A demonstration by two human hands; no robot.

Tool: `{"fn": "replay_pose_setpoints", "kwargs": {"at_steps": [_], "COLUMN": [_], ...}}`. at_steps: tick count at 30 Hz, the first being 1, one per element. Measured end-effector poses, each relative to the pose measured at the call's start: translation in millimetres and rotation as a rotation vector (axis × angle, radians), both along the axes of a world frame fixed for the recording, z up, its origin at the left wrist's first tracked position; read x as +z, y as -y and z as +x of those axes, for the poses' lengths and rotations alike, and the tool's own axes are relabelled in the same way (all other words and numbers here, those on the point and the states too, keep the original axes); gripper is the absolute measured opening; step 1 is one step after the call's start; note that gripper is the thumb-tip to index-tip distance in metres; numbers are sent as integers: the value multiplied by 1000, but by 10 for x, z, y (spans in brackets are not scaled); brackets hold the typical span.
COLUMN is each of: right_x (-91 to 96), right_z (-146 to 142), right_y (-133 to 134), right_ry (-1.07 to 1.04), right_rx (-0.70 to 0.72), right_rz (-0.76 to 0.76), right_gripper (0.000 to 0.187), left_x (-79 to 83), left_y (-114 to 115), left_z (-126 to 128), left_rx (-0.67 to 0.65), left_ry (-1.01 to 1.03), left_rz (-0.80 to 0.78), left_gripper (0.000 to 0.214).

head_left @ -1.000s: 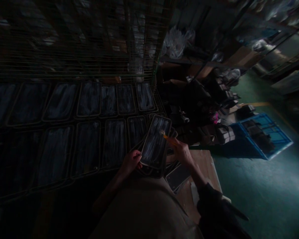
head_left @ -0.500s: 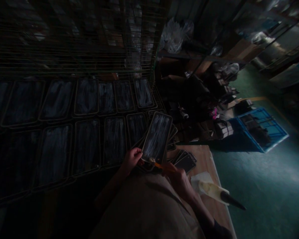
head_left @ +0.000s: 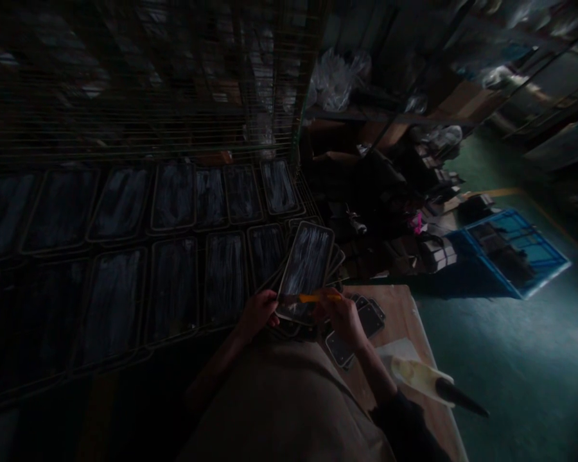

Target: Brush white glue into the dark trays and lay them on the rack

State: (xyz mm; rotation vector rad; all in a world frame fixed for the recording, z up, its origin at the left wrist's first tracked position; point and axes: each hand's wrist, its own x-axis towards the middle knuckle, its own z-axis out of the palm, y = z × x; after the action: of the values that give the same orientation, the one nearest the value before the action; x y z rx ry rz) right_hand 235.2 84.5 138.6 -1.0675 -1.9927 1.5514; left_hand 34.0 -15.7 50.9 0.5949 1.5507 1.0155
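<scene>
A dark rectangular panel [head_left: 308,260] with a pale rim and rounded corners is tilted in front of me, streaked with a whitish coating. My left hand [head_left: 261,311] pinches its lower left edge. In my right hand [head_left: 340,314] is a brush [head_left: 313,298] with an orange-yellow handle, its bristles over the lower part of the panel. More panels lie stacked beneath the held one. Beside my right hand, several dark panels [head_left: 370,321] rest on the wooden table [head_left: 409,308]. A pale bottle [head_left: 417,373] with a black tapered tip lies at the table's right side.
To the left, rows of streaked panels [head_left: 173,199] lie on a wire rack [head_left: 296,138]. A blue crate [head_left: 525,292] stands on the green floor at right. Plastic bags [head_left: 337,80] and boxes [head_left: 467,99] fill the shelf behind.
The brush has shifted up slightly on the panel, and its handle now lies more level. My right hand has risen a little. The whole view has moved slightly.
</scene>
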Motion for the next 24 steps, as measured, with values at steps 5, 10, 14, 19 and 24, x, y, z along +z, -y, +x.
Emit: {"fn": "replay_pose_setpoints", "kwargs": {"at_steps": [5,10,14,19,24], "right_x": [-318,-385,-455,-612,-373], "right_z": [-203,-235,-22,254,361], "right_y": [-453,-770,-732,-572,-492], "right_ry": [-127,-168,-94,38,5], "right_rx": [-259,-520,-528,-498,-289], "right_rz": [126,395,535,536,463], "right_gripper": [34,30,30,29,32], "left_x": [18,112,267,444,369], "left_y": [1,5,-17,-82,-121], "left_z": [-4,-29,-29,-2,9], "left_rx": [25,46,15,77,21], "left_ry": [39,75,149,287,217], "left_rz": [57,73,27,-5,-33], "left_gripper": [24,33,36,28,31]}}
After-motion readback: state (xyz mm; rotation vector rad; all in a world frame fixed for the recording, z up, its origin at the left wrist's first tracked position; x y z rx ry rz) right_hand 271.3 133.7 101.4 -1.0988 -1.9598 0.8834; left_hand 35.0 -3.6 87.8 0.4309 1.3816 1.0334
